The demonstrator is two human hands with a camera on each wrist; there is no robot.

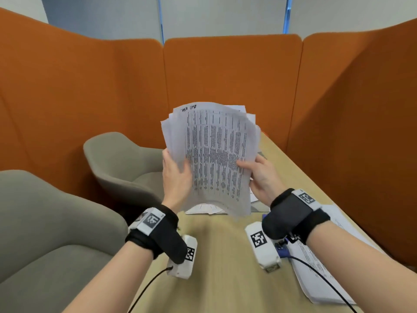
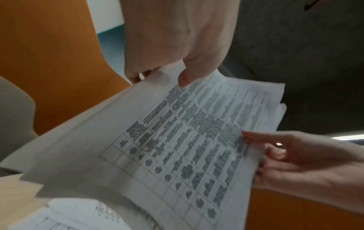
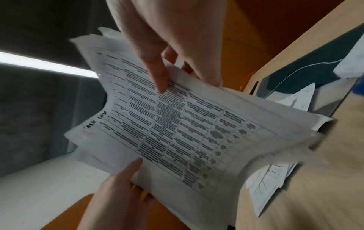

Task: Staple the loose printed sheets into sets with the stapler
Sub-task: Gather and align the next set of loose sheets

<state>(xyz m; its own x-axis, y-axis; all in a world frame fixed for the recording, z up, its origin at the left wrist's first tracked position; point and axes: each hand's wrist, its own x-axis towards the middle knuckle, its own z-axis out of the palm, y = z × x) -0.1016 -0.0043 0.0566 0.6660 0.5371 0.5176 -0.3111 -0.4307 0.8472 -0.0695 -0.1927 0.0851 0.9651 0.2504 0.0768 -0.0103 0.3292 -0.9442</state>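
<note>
- Both hands hold a bundle of printed sheets (image 1: 214,159) up off the worktop (image 1: 216,267), roughly upright in the head view, top edges fanned and uneven.
- Left hand (image 1: 177,177): grip pinching the bundle's left edge, thumb on the printed front, fingers behind the pages. In the left wrist view the thumb tip (image 2: 185,79) presses the top sheet near its edge.
- Right hand (image 1: 261,175): grip pinching the right edge, thumb across the front of the top sheet, fingers curled behind. In the right wrist view a straight finger lies on the printed table and the rest wrap the back.
- Top sheet: a printed grid w/ dense text in columns, plus a handwritten note at the top; too blurred to read for sure.
- Bundle bows outward at its lower edge, which hangs just above more papers (image 1: 208,208) lying flat on the worktop.
- Second stack of printed pages (image 1: 320,267) lies on the worktop under the right forearm, near the right edge.
- Something small and blue (image 1: 282,250) sits beside that stack, mostly hidden by the right wrist unit; cannot tell what it is.
- Black wrist straps w/ white marker-tagged boxes on both arms, cables trailing back.
- Two grey chairs (image 1: 126,159) to the left; orange padded screens (image 1: 225,86) around the worktop.
</note>
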